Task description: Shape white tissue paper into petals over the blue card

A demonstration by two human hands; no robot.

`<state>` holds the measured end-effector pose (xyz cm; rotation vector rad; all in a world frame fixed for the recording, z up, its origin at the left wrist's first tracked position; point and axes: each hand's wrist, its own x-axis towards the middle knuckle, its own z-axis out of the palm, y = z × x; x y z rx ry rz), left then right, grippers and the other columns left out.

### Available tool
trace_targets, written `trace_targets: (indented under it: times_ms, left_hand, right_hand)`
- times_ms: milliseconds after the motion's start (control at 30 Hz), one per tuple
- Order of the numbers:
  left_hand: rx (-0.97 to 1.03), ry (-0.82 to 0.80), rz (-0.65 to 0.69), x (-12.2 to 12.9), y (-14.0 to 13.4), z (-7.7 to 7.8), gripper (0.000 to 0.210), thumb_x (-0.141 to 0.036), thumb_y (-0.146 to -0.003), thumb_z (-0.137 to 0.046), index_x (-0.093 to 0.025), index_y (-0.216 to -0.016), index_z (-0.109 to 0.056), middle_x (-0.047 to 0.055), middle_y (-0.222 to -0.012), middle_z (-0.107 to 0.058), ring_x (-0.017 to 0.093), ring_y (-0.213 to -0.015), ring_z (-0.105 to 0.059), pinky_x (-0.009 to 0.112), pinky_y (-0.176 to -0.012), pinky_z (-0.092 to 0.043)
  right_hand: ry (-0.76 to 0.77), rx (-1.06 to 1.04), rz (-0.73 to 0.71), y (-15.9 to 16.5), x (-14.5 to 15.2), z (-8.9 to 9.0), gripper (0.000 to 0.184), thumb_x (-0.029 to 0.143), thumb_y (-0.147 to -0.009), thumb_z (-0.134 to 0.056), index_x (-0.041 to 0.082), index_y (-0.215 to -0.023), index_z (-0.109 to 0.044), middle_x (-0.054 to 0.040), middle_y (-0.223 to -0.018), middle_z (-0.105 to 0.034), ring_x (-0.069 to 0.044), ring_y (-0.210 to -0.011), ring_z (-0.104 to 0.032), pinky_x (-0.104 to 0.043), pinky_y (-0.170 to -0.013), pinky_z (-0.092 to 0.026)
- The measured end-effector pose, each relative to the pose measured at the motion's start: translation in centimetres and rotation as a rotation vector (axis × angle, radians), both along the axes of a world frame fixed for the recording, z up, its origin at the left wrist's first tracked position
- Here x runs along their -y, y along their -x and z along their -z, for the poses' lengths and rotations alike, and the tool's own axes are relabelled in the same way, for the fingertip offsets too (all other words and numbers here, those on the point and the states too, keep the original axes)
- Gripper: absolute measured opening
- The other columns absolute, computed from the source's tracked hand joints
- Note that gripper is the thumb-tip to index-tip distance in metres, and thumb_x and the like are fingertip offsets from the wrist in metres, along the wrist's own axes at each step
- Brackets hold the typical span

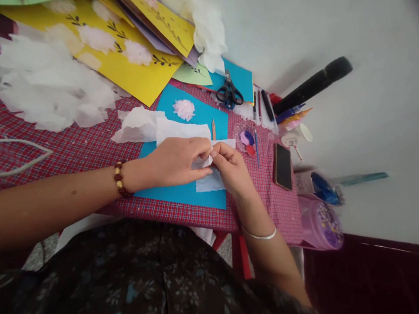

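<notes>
Checked-cloth desk (89, 146) beside pale wall (311, 27). Above blue sheet (179, 194), right hand (233, 168) pinches small white paper (203, 163); left hand (174, 161) meets it, thumb extended, grip unclear. Fingers hide most of paper; visible part points toward blue sheet's left edge, full long axis hard to tell.

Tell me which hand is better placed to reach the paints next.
Probably your right hand: it's nearer the paints, which lie on its side, while your left hand would have to cross past it. Both are at the paper between them, though.
</notes>
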<state>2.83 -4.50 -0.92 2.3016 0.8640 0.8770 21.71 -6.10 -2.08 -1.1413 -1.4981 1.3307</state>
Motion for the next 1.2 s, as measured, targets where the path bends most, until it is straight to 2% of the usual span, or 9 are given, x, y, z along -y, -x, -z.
trace_targets:
  times_ms: [100, 233, 367, 467, 700, 800, 900, 1033, 1200]
  left_hand:
    - [0.095, 0.083, 0.005, -0.3, -0.1, 0.0, 0.009, -0.023, -0.083, -0.056, -0.016, -0.077, -0.055, -0.003, -0.066, -0.053, 0.009, -0.057, -0.043, 0.024, -0.057, -0.030]
    - [0.207, 0.352, 0.136, -0.9, 0.0, -0.4, 0.016, -0.023, -0.084, -0.052, -0.016, -0.071, -0.058, -0.003, -0.058, -0.051, 0.008, -0.052, -0.042, 0.021, -0.051, -0.031]
    - [0.223, 0.645, 0.224, -0.9, -0.1, -0.9, 0.016, -0.020, -0.082, -0.052, -0.015, -0.068, -0.057, -0.001, -0.057, -0.055, 0.007, -0.048, -0.048, 0.019, -0.047, -0.036]
    - [0.225, 0.740, 0.221, -0.8, -0.1, -1.0, 0.014, -0.019, -0.082, -0.051, -0.015, -0.071, -0.059, 0.000, -0.061, -0.059, 0.007, -0.047, -0.050, 0.017, -0.044, -0.038]
    - [0.244, 0.717, 0.208, -1.0, 0.0, -0.9, 0.012, -0.017, -0.079, -0.051, -0.016, -0.069, -0.058, -0.001, -0.057, -0.055, 0.007, -0.047, -0.048, 0.019, -0.046, -0.035]
    - [0.266, 0.608, 0.177, -0.8, 0.0, -0.9, 0.006, -0.020, -0.075, -0.056, -0.015, -0.072, -0.056, -0.002, -0.061, -0.055, 0.008, -0.054, -0.048, 0.019, -0.050, -0.035]
    - [0.264, 0.477, 0.116, -0.6, -0.1, -0.7, 0.012, -0.025, -0.075, -0.063, -0.016, -0.075, -0.054, -0.003, -0.063, -0.053, 0.008, -0.058, -0.047, 0.020, -0.054, -0.035]
    - [0.216, 0.340, 0.082, -0.6, -0.1, -0.1, 0.006, -0.018, -0.076, -0.057, -0.016, -0.070, -0.054, -0.004, -0.060, -0.050, 0.007, -0.056, -0.043, 0.020, -0.053, -0.032]
    - [0.186, 0.256, 0.119, -0.8, 0.1, 0.4, 0.006, -0.012, -0.072, -0.052, -0.016, -0.069, -0.055, -0.004, -0.060, -0.050, 0.007, -0.056, -0.042, 0.020, -0.054, -0.031]
  right_hand:
    - [-0.013, -0.001, -0.009, 0.0, 0.1, 0.0, 0.024, 0.039, -0.089, -0.063, 0.023, -0.072, -0.058, 0.0054, -0.059, -0.053, -0.012, -0.059, -0.052, -0.027, -0.064, -0.043]
    - [-0.048, -0.012, 0.030, 0.0, 0.2, 0.0, 0.023, 0.035, -0.091, -0.061, 0.023, -0.072, -0.058, 0.0058, -0.057, -0.052, -0.011, -0.058, -0.050, -0.027, -0.066, -0.043]
    - [-0.067, -0.017, 0.063, -0.1, 0.1, -0.1, 0.025, 0.038, -0.090, -0.062, 0.022, -0.071, -0.056, 0.0052, -0.060, -0.052, -0.010, -0.056, -0.044, -0.026, -0.063, -0.042]
    - [-0.061, 0.014, 0.072, -0.1, 0.1, -0.2, 0.028, 0.043, -0.089, -0.062, 0.022, -0.071, -0.055, 0.0045, -0.062, -0.051, -0.010, -0.057, -0.044, -0.027, -0.063, -0.042]
    - [-0.094, 0.056, 0.056, -0.2, 0.2, -0.4, 0.020, 0.037, -0.090, -0.059, 0.023, -0.076, -0.057, 0.0042, -0.063, -0.054, -0.011, -0.059, -0.048, -0.027, -0.065, -0.043]
    - [-0.140, 0.096, 0.052, -0.2, 0.3, -0.6, 0.018, 0.035, -0.090, -0.059, 0.023, -0.077, -0.058, 0.0036, -0.065, -0.056, -0.012, -0.063, -0.054, -0.028, -0.066, -0.043]
    - [-0.178, 0.154, 0.055, 0.0, 0.4, -0.8, 0.020, 0.037, -0.089, -0.060, 0.023, -0.076, -0.056, 0.0030, -0.068, -0.058, -0.012, -0.063, -0.051, -0.027, -0.063, -0.041]
    - [-0.183, 0.198, 0.015, 0.1, 0.6, -1.1, 0.017, 0.035, -0.088, -0.058, 0.022, -0.077, -0.057, 0.0023, -0.068, -0.060, -0.012, -0.063, -0.053, -0.028, -0.062, -0.041]
    - [-0.144, 0.142, 0.001, -0.1, 0.5, -1.2, 0.016, 0.032, -0.090, -0.055, 0.023, -0.078, -0.060, 0.0018, -0.067, -0.062, -0.013, -0.066, -0.057, -0.030, -0.067, -0.045]
